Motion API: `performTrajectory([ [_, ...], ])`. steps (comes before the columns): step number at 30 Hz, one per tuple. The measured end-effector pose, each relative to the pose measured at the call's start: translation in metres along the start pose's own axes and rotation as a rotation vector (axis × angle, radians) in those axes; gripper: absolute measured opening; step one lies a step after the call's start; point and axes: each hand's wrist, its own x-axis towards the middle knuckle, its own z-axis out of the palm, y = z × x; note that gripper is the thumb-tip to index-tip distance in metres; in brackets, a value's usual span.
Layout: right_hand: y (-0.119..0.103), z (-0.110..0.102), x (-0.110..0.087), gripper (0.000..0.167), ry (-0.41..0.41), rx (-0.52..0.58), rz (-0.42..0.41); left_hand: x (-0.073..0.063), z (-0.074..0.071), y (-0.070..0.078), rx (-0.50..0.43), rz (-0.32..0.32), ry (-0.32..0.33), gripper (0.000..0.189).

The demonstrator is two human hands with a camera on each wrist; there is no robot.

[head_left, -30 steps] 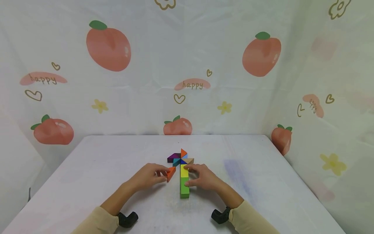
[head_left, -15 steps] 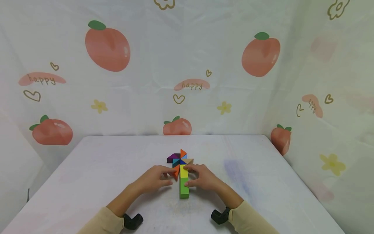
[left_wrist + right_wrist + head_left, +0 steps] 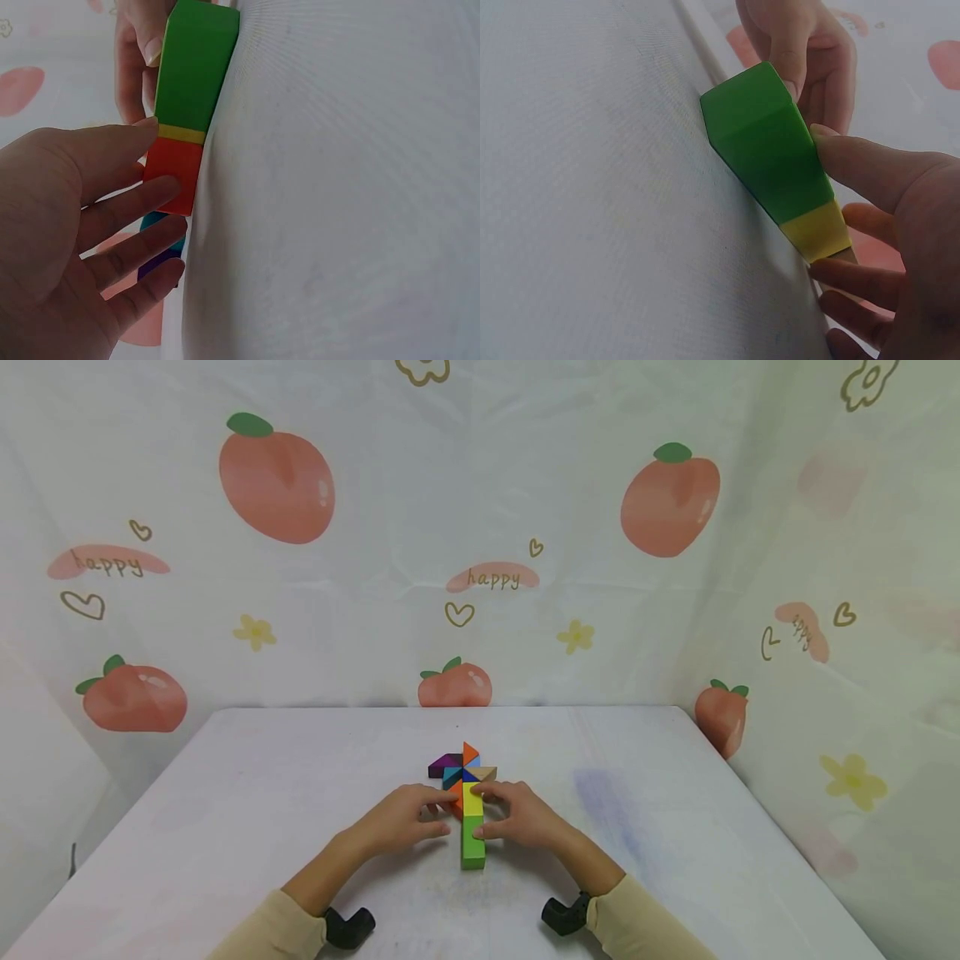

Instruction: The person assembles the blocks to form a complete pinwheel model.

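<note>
Near the table's middle, flat-lying wooden blocks form a pinwheel-like figure. A green block [image 3: 473, 847] and a yellow block [image 3: 472, 802] make its stem. My left hand [image 3: 401, 818] touches an orange triangular block [image 3: 172, 159] with its fingertips, fingers extended and spread in the left wrist view. That block lies against the yellow block's left side. On the right, my right hand [image 3: 523, 814] rests its thumb on the green block and its fingertips along the yellow one. Beyond them sit a purple block [image 3: 446, 762], a teal block [image 3: 452, 775] and a tan triangle [image 3: 483, 772].
Another orange triangle [image 3: 470, 752] tops the figure, beside a light blue piece and a dark blue piece. The white-covered table [image 3: 300, 760] meets a fruit-printed cloth backdrop [image 3: 360, 527]. A black band piece sits at each wrist.
My left hand has moved right, bringing the orange triangular block from apart on the left up against the yellow block. The right hand has stayed in place.
</note>
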Motion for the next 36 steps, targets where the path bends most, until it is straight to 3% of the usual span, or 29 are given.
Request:
performTrajectory([
  [16, 0.0014, -0.0003, 0.0017, 0.063, -0.004, 0.006, 0.0, 0.0074, -0.0001, -0.0035, 0.019, -0.067, 0.029, 0.047],
  [36, 0.0038, 0.0003, 0.0029, 0.063, -0.012, -0.008, -0.023, 0.0088, -0.0016, -0.005, -0.003, -0.093, 0.031, 0.047],
])
